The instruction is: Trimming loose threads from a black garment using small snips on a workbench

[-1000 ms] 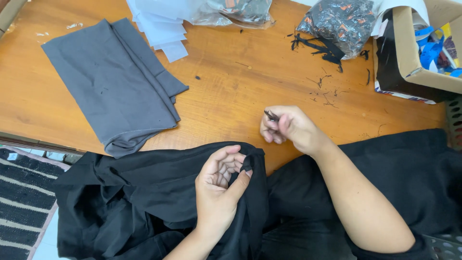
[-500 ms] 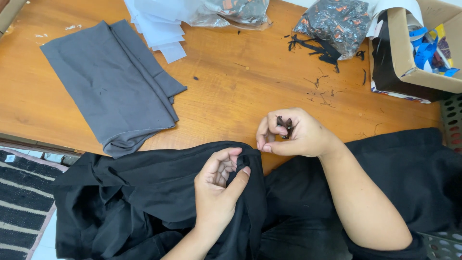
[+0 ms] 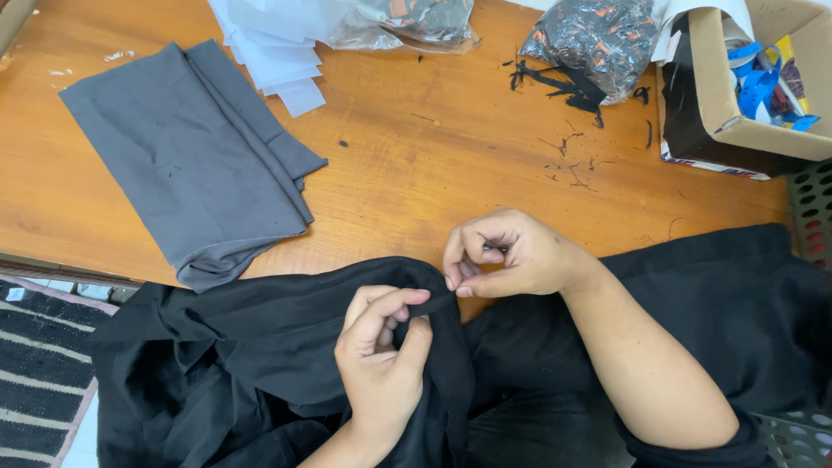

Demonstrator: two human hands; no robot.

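A black garment [image 3: 260, 364] lies bunched across my lap and the near edge of the wooden table [image 3: 416, 173]. My left hand [image 3: 381, 364] pinches a raised fold of this black cloth between thumb and fingers. My right hand [image 3: 511, 256] is just to its right, thumb and forefinger touching the same fold's edge. A small dark object, too small to identify, sits between the right hand's curled fingers.
A folded grey cloth [image 3: 191, 156] lies at the table's left. White fabric pieces [image 3: 269, 43] and two plastic bags [image 3: 598, 39] are at the back. A cardboard box [image 3: 754, 78] with coloured bits stands at the right. Black thread scraps [image 3: 568, 160] dot the wood.
My right hand has come down and left from the table toward the black fold and now touches it beside my left hand. The left hand has hardly moved.
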